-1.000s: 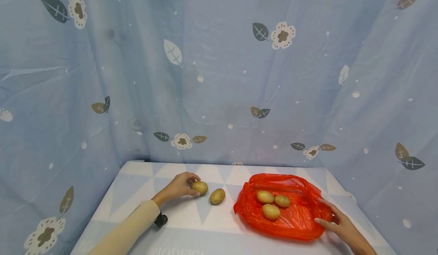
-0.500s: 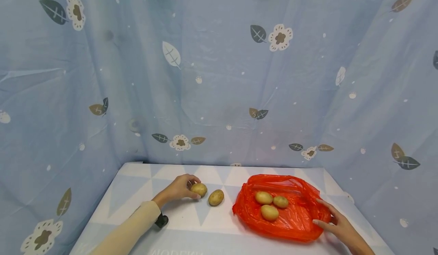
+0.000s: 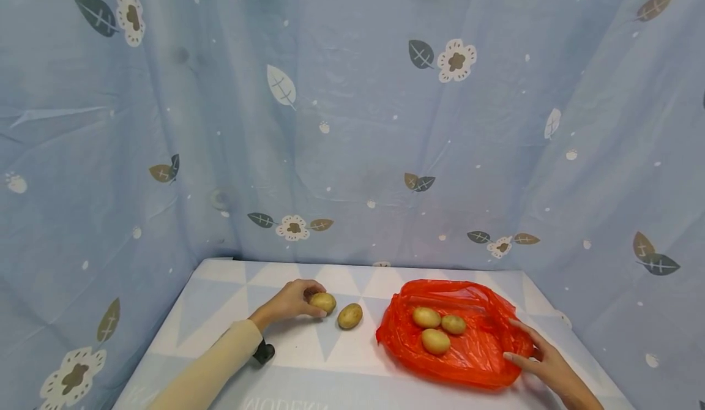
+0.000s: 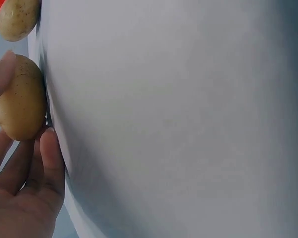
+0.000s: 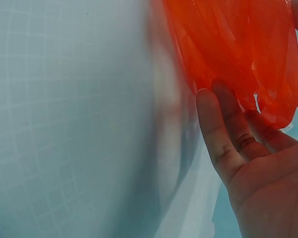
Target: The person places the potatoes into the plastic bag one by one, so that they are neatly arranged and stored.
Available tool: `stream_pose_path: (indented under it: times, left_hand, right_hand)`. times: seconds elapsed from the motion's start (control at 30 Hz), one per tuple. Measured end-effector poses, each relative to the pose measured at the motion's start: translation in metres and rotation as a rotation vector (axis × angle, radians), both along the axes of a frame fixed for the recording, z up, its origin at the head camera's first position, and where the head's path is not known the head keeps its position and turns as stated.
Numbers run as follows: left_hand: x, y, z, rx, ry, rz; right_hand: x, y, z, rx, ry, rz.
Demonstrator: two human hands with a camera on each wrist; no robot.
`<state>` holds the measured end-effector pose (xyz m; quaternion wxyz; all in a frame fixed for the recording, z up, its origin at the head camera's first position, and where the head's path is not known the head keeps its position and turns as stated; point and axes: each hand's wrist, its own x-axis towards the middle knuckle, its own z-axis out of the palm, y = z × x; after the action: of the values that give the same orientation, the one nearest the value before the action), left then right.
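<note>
My left hand [image 3: 293, 300] is on the left of the table, its thumb and fingers curled about a yellow-brown potato [image 3: 324, 303]. In the left wrist view, the thumb lies over this potato [image 4: 23, 101] and the fingers are at its other end. Just to its right lies a second potato [image 3: 350, 316]. A red plastic bag [image 3: 484, 355] lies spread wide, with three potatoes [image 3: 435, 341] inside. At the bag's right side, my right hand [image 3: 551, 364] touches the plastic with fairly straight fingers. The right wrist view shows its fingertips against the red film [image 5: 228, 49].
A white and pale-blue patterned cloth covers the table [image 3: 308, 349]. A blue curtain [image 3: 352, 122] with leaves and flowers encloses the back and sides. A small black object [image 3: 264, 352] shows beside the left sleeve [image 3: 215, 361].
My left hand has shifted slightly right around its potato. The right hand, bag and other potatoes stay about where they were; the head view sways a little.
</note>
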<state>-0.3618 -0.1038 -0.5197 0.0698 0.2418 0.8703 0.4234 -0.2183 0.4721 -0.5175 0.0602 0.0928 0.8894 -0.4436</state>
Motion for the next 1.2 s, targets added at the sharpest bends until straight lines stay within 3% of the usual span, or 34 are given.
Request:
stream_pose_path:
  times: [0.27,0.77,1.2]
  left_hand:
    - [-0.001,0.006,-0.002,-0.009,0.057,0.035]
    - [0.007,0.009,0.017,0.057,0.022,0.063]
    - [0.016,0.023,0.029,0.128,0.060,0.035]
  right_hand:
    - [0.001,-0.003,0.002,-0.014,-0.020,-0.016]
    - [0.003,-0.004,0.006,0.003,0.003,0.006]
    - [0.003,-0.004,0.005,-0.029,0.001,-0.001]
